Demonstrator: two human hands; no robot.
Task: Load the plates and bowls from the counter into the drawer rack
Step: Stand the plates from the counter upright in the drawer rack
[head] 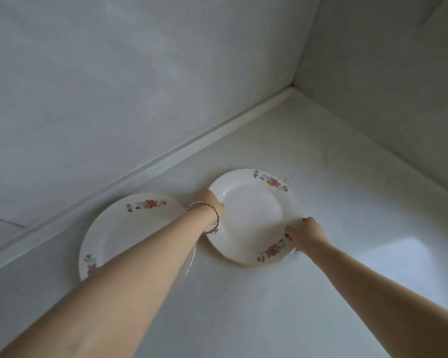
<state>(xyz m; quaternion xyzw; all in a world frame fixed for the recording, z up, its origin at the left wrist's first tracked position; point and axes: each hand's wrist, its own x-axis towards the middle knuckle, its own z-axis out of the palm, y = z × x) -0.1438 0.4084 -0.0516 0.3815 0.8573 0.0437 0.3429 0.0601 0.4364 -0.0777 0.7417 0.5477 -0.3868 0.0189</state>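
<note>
Both hands clamp the floral plate stack: left hand on its near-left rim, right hand opposite; another floral plate lies beside on the counter.

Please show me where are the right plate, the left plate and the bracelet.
right plate (251, 215), head view, on its white centre.
left plate (130, 228), head view, on its bare inner well.
bracelet (204, 204), head view, on its band at the left wrist.

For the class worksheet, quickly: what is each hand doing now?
Left hand: closed on the round white floral-rimmed plate stack.
Right hand: closed on the same stack.
</note>
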